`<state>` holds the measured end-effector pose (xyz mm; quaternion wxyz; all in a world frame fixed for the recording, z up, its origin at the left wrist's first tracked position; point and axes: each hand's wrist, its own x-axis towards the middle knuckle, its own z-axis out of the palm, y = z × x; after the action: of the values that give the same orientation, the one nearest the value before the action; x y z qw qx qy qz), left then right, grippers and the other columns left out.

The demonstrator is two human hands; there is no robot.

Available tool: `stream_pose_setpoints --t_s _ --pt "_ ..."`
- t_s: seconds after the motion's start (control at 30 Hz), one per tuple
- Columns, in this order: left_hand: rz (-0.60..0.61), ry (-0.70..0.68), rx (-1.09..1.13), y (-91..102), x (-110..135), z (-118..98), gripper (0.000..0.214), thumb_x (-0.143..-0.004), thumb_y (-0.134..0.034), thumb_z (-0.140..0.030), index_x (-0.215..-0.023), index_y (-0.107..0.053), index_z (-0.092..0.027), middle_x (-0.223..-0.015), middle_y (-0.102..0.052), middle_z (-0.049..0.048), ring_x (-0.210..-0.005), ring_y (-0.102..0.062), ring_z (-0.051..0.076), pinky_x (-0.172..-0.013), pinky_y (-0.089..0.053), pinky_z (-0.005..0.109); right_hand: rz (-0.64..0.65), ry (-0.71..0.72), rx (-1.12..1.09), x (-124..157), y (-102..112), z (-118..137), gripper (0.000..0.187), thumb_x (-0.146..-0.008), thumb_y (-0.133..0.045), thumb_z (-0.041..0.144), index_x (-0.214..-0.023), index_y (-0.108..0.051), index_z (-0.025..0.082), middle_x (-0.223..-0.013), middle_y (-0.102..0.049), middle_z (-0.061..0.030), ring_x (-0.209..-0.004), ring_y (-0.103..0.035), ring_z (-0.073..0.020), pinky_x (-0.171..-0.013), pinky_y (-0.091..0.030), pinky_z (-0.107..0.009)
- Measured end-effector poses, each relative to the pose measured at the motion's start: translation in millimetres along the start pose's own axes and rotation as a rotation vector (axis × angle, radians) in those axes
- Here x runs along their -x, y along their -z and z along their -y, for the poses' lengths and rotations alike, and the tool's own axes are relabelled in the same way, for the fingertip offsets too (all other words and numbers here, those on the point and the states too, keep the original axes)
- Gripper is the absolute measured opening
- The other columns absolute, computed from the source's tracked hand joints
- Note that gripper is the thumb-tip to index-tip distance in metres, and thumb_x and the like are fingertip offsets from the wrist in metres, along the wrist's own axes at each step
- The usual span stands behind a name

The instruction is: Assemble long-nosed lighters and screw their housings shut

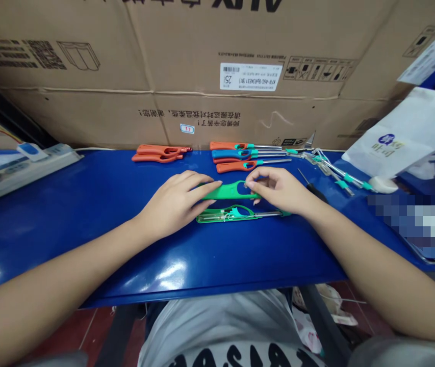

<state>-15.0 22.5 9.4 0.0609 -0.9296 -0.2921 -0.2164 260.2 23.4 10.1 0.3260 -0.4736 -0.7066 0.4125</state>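
A green lighter shell half (228, 191) is held level above the table between both hands. My left hand (181, 199) is closed on its left end, thumb and fingers gripping the edge. Around the right end, by the oval opening, my right hand (274, 187) has its thumb and fingers pinched together. Just below, the other green shell half (211, 216) lies on the table with the lighter's inner parts in it. A metal tube (266, 214) sticks out of that half to the right, near my right wrist.
Orange shells (159, 153) lie at the back left. Several orange and blue lighters (248, 154) lie behind my hands. To the right are a screwdriver (314, 191), loose tube parts (332, 171) and a white bag (404, 132). A cardboard box (186, 66) stands behind; a power strip (41, 160) lies left.
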Motion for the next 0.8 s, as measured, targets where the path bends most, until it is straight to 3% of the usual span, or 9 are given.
stream_pose_setpoints --t_s 0.1,0.2,0.33,0.57,0.8 --pt "0.034 -0.001 0.105 0.8 1.1 -1.6 0.037 -0.102 -0.052 -0.033 -0.134 -0.061 -0.017 -0.122 -0.069 0.0116 -0.109 -0.064 0.025 -0.095 -0.053 0.040 0.075 -0.033 -0.012 0.2 1.9 0.0 0.022 -0.090 -0.063 0.037 -0.101 -0.064 0.018 -0.078 -0.062 -0.0020 -0.066 -0.059 -0.0146 -0.063 -0.058 -0.032" --pt "0.124 0.017 0.237 2.7 1.5 -4.6 0.035 -0.099 -0.056 -0.036 -0.126 -0.065 -0.016 -0.113 -0.072 0.0101 -0.101 -0.067 0.023 -0.091 -0.055 0.037 0.166 0.168 0.197 3.7 4.4 2.2 0.035 -0.088 -0.067 0.038 -0.117 -0.066 0.018 -0.100 -0.068 -0.0059 -0.081 -0.061 -0.0161 -0.074 -0.055 -0.033" --pt "0.212 -0.010 0.299 5.7 0.2 -6.1 0.027 -0.096 -0.056 -0.031 -0.117 -0.068 -0.018 -0.107 -0.073 0.0075 -0.097 -0.068 0.022 -0.089 -0.054 0.037 0.286 0.357 0.410 8.5 3.8 5.2 0.036 -0.086 -0.072 0.034 -0.118 -0.067 0.018 -0.112 -0.065 -0.0077 -0.097 -0.062 -0.0193 -0.088 -0.051 -0.035" --pt "0.303 -0.002 0.248 7.0 -1.3 -4.8 0.025 -0.092 -0.059 -0.027 -0.112 -0.069 -0.018 -0.105 -0.071 0.0058 -0.095 -0.066 0.022 -0.085 -0.052 0.035 0.319 0.399 0.459 7.3 -3.8 -0.4 0.031 -0.088 -0.071 0.034 -0.115 -0.069 0.020 -0.114 -0.060 -0.0080 -0.105 -0.061 -0.0205 -0.096 -0.048 -0.035" --pt "0.346 0.021 0.145 11.3 -1.4 -6.4 0.026 -0.089 -0.059 -0.028 -0.112 -0.069 -0.022 -0.106 -0.071 0.0041 -0.094 -0.068 0.021 -0.080 -0.051 0.032 0.305 0.395 0.455 7.0 -10.0 -4.4 0.029 -0.087 -0.071 0.031 -0.113 -0.069 0.019 -0.108 -0.062 -0.0068 -0.094 -0.062 -0.0188 -0.089 -0.050 -0.034"
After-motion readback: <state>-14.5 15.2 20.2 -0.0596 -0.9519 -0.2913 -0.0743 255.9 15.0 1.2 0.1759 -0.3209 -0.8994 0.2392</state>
